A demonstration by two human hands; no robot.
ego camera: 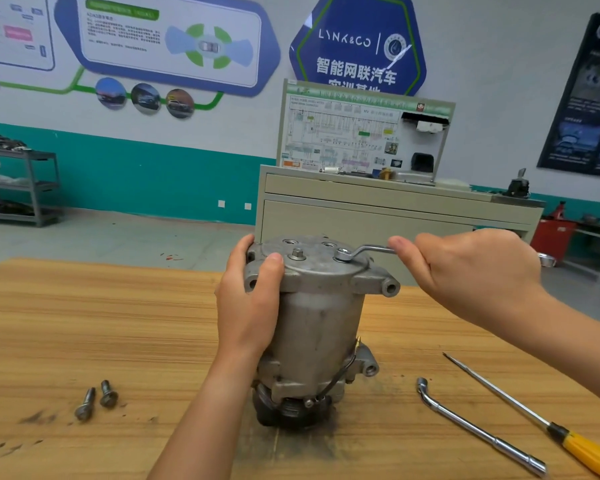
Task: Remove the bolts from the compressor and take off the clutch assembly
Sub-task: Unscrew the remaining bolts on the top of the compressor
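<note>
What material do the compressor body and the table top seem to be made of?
Compressor body: probably cast aluminium, judging by its dull grey, slightly rough surface with moulded lugs. Table top: wood or wood-look laminate, showing light brown streaked grain with dark smudges.

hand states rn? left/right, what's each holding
Left hand: closed around the compressor, steadying it.
Right hand: closed on the wrench, seated on a top bolt.

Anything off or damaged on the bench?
Nothing broken. Dark grease smears stain the wooden table around the upright grey metal compressor and near two loose steel bolts; a third bolt stays seated on top.
</note>
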